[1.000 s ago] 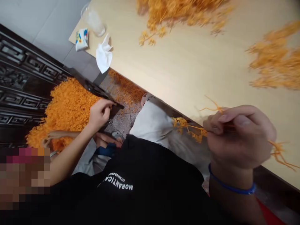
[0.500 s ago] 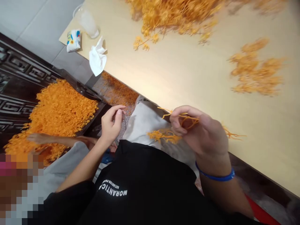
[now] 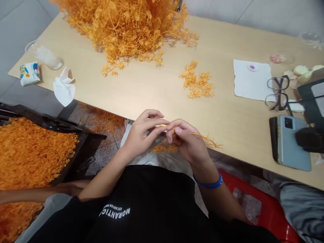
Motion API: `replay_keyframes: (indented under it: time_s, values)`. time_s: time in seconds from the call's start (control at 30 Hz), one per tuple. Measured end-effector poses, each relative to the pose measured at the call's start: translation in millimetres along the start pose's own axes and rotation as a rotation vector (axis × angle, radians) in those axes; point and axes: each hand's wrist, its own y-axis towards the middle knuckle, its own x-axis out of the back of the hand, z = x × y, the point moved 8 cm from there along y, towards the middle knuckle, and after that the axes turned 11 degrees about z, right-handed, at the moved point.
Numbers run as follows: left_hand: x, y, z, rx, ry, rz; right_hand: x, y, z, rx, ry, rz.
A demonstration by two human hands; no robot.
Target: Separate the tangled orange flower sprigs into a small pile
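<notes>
The sprig, cluster, pile and heap are all orange. The table is pale tan, the shirt black with white lettering, the wristband blue, the tissue white, the phone pale blue, the packet white with blue and yellow patches.

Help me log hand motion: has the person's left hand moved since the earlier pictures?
Yes. Judged against the white tissue on the table, the left hand has moved rightward, away from it, and is now close by the right hand.
</notes>
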Motion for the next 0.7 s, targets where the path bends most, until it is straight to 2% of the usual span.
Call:
replay_keyframes:
  time_s: [0.1,0.2,0.37,0.47,0.57,0.7]
  values:
    - [-3.9,1.8,-4.7,-0.021,-0.022,-0.034,4.3,-8.9,2.1,-0.012,-0.076,-0.003]
    - [-4.4,0.9,-4.3,0.021,-0.059,-0.059,7.3,-15.0,1.5,-0.022,-0.115,-0.004]
    - [15.0,-7.8,-11.4,-0.012,0.055,-0.181,-2.0,-11.8,-3.9,-0.004,-0.156,0.096]
    - [25.1,-12.7,-7.0,0.037,-0.002,-0.231,-7.4,-4.8,-9.1,-0.004,-0.140,0.121]
    - [33.5,-17.1,-1.5,0.069,-0.128,-0.319,-9.8,1.2,-14.0,-0.059,-0.143,0.109]
    - [42.0,-22.5,5.3,0.107,-0.154,-0.451,-6.9,4.0,-9.1,-0.124,-0.331,0.052]
